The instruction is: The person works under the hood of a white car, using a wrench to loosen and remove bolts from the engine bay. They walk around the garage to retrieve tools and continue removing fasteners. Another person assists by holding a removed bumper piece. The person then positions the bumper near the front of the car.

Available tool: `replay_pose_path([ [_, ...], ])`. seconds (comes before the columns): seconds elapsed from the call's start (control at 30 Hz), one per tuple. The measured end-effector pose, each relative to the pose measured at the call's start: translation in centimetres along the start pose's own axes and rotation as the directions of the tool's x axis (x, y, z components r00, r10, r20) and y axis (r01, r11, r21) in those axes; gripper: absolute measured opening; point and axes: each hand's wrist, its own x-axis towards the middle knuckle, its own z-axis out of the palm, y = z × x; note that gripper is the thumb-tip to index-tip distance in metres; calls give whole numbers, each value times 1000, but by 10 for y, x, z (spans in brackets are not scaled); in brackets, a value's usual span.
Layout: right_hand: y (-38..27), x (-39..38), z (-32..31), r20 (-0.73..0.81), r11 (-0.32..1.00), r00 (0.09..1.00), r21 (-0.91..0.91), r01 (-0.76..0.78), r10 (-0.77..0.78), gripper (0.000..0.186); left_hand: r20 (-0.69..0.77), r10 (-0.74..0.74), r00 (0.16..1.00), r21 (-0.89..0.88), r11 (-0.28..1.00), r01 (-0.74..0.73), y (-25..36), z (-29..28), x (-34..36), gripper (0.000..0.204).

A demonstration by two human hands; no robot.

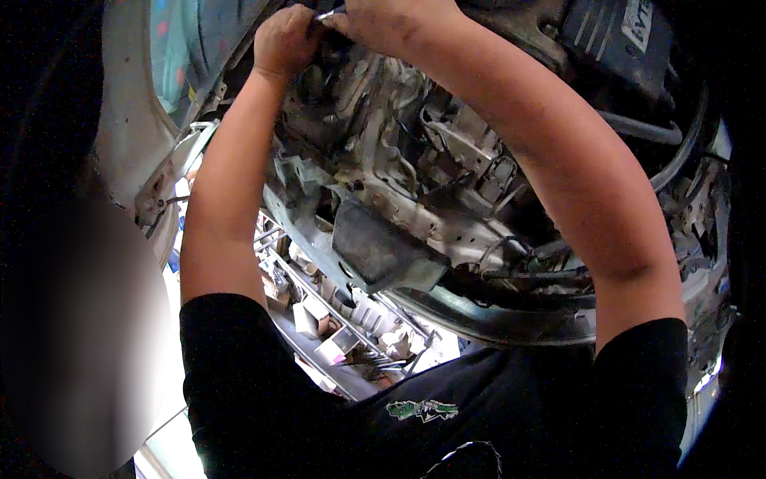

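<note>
Right now both hands are up at the top edge of the view, deep in an engine bay. Left hand is fisted, grip pressed together around something I can't make out; looks like it sits against the end of a thin metal tool. Right hand is closed over the other end of that tool, fingers curled, pinching it. The tool's working end is hidden behind the knuckles, so I can't tell what it engages.

Risks as I judge them:
- Tool slips off: both hands are bunched tight against bare sheet metal and brackets, so knuckles hit sharp edges.
- Only a short bit of shiny shaft shows, and it's held at full reach. Poor leverage, easy to round off whatever it's on or drop it.
- A dropped tool or part falls past the dark rubber mount and the loose wiring, probably through the gap to the cluttered shelves below.
- Right forearm spans the bay just above those brackets; a sudden release drags it across them.
</note>
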Motion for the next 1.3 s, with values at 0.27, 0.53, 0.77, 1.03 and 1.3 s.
replay_pose_path([
  [0.27,48,35,-14,26,993,995,62,97,-99,43,11,-289,957,106,952,287,37,-12,21,31],
  [0.53,72,72,-7,-29,996,995,-22,90,-91,45,53,-601,798,257,780,570,62,-15,50,38],
  [0.77,67,77,-32,218,991,968,-25,134,-125,52,61,-521,852,162,847,506,56,-20,41,36],
  [1.03,58,69,-9,178,978,964,111,178,-196,61,-81,-349,934,43,935,353,43,-13,32,44],
  [1.3,52,61,-2,63,998,996,7,67,-67,43,-78,-294,953,155,940,303,40,-11,35,34],
])
